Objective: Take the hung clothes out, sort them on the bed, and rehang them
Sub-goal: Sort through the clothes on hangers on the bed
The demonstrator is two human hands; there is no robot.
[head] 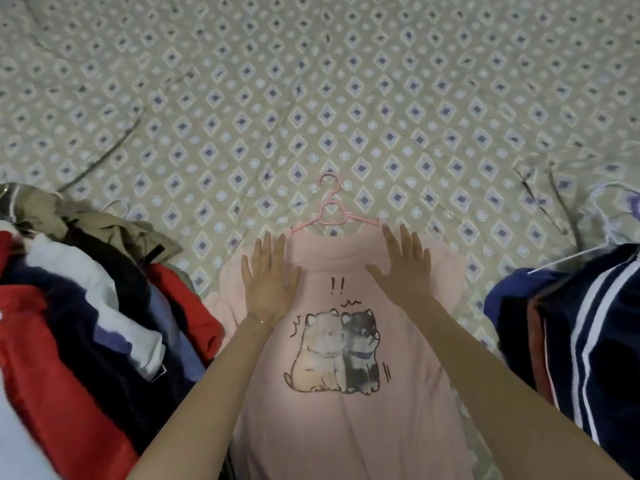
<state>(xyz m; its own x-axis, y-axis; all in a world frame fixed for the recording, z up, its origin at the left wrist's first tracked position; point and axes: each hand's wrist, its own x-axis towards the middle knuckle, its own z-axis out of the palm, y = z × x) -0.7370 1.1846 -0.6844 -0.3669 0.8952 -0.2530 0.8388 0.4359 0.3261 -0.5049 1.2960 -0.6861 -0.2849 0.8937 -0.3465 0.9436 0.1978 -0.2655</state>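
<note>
A pink T-shirt (346,431) printed with two cartoon dogs lies flat on the bed, its neck away from me. A pink plastic hanger (330,211) sits at the collar, hook pointing up the bed. My left hand (268,277) lies flat on the shirt's left shoulder, fingers straight and spread. My right hand (403,265) lies flat on the right shoulder, fingertips near the hanger's right arm. Neither hand grips anything.
The bedsheet (311,98) is beige with blue diamonds. A heap of red, white, navy and khaki clothes (79,323) lies at the left. At the right lies a navy garment with white stripes (588,341) with a white hanger (588,249) on top.
</note>
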